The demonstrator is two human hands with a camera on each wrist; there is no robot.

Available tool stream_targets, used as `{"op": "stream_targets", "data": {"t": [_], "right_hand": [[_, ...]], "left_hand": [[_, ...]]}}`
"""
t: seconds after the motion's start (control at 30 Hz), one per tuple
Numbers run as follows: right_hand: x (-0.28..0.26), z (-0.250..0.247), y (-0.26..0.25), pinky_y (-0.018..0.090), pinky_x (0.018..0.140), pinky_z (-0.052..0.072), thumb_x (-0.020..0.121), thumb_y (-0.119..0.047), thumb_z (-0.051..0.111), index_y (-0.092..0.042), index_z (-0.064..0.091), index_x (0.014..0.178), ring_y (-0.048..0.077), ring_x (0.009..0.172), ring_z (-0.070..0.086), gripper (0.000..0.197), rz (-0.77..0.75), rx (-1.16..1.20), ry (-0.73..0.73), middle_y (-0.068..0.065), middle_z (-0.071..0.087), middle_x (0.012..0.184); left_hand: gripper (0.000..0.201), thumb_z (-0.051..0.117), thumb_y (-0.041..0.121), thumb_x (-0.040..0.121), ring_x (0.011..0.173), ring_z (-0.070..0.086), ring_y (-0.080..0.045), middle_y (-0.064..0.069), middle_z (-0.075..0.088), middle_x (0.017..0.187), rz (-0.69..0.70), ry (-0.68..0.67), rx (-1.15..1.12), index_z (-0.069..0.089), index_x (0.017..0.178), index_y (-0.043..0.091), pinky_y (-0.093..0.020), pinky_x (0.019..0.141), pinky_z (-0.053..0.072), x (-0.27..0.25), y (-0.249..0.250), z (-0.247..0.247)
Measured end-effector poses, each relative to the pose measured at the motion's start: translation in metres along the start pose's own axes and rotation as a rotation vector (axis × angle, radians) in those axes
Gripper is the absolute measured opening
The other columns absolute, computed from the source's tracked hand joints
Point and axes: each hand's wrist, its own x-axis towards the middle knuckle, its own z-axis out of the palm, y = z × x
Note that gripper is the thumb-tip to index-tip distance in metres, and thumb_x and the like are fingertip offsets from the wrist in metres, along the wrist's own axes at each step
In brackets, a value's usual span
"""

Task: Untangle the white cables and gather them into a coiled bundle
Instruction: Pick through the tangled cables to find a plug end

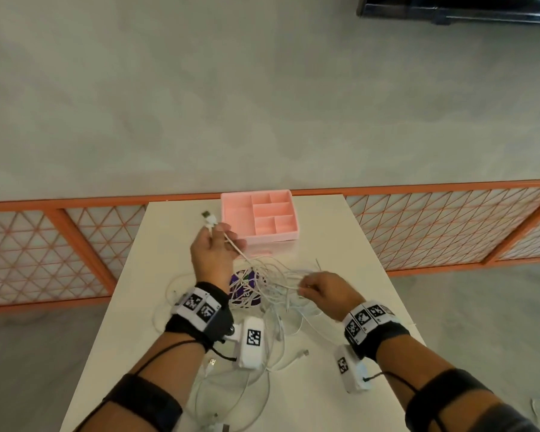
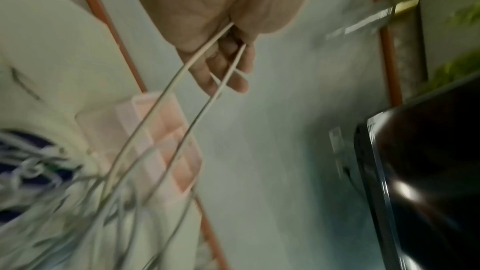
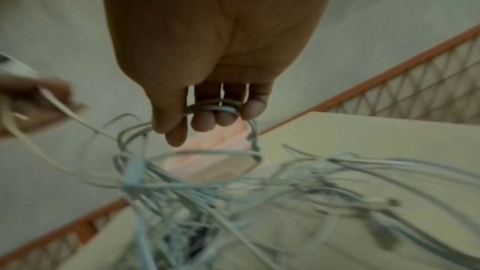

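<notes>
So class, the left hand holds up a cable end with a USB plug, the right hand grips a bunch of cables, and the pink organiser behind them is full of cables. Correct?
Not quite. The head view shows the pink organiser with empty compartments. The rest holds: the left hand holds up the USB plug end, and the right hand grips a bunch of white cables.

White cables (image 3: 207,192) smeared by motion blur in right wrist view, purple disc (image 1: 247,288) half hidden beneath tangle, label unreadable, black cabinet (image 1: 459,7) cropped at top edge, forearms cut off below.
</notes>
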Motion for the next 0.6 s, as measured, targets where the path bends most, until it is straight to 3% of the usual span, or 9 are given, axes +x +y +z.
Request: {"op": "stream_targets", "data": {"t": [0.07,0.17,0.27,0.4,0.5,0.6], "right_hand": [[-0.007,-0.001,0.03,0.029,0.082,0.05,0.095,-0.035,0.061,-0.02,0.074,0.099,0.014,0.086,0.064,0.021,0.115,-0.092,-0.002,-0.003,0.072,0.094],[-0.008,-0.005,0.057,0.028,0.083,0.051,0.094,-0.037,0.06,-0.024,0.076,0.102,0.014,0.091,0.065,0.022,0.237,-0.188,0.019,-0.004,0.074,0.1],[0.0,-0.007,0.069,0.03,0.083,0.053,0.092,-0.039,0.062,-0.026,0.077,0.102,0.019,0.093,0.066,0.022,0.36,-0.227,0.062,0.001,0.074,0.1],[0.004,-0.005,0.068,0.039,0.094,0.051,0.092,-0.045,0.06,-0.033,0.075,0.104,0.026,0.11,0.055,0.023,0.498,-0.284,0.068,0.007,0.068,0.107],[0.008,0.002,0.054,0.04,0.102,0.047,0.092,-0.03,0.059,-0.032,0.072,0.107,0.026,0.121,0.051,0.02,0.501,-0.291,-0.089,0.005,0.064,0.119],[0.018,0.002,0.028,0.035,0.106,0.044,0.087,-0.004,0.05,-0.026,0.068,0.117,0.024,0.121,0.056,0.042,0.361,-0.198,-0.114,0.0,0.06,0.13]], "left_hand": [[0.024,0.041,0.015,0.106,0.062,0.065,-0.022,-0.007,0.058,0.078,0.007,0.045,-0.086,0.061,0.093,0.009,-0.039,0.066,0.06,0.01,0.014,-0.01],[0.026,0.039,0.013,0.107,0.051,0.059,-0.016,-0.005,0.053,0.072,0.053,0.036,-0.124,0.059,0.091,0.008,-0.037,0.06,0.06,0.015,0.024,-0.017],[0.026,0.039,0.014,0.107,0.049,0.053,-0.014,-0.003,0.052,0.07,0.067,0.048,-0.153,0.06,0.09,0.009,-0.034,0.056,0.056,0.01,0.019,-0.018],[0.027,0.038,0.014,0.107,0.049,0.043,-0.013,0.0,0.049,0.066,0.031,0.041,-0.205,0.06,0.092,0.01,-0.029,0.05,0.045,0.006,0.015,-0.02],[0.025,0.036,0.014,0.108,0.047,0.037,-0.01,0.001,0.046,0.064,-0.047,-0.035,-0.203,0.057,0.095,0.011,-0.025,0.046,0.038,0.001,0.013,-0.018],[0.023,0.035,0.015,0.108,0.046,0.034,-0.01,0.001,0.043,0.065,-0.131,-0.128,-0.148,0.054,0.096,0.011,-0.025,0.045,0.036,-0.009,0.003,-0.014]]}}
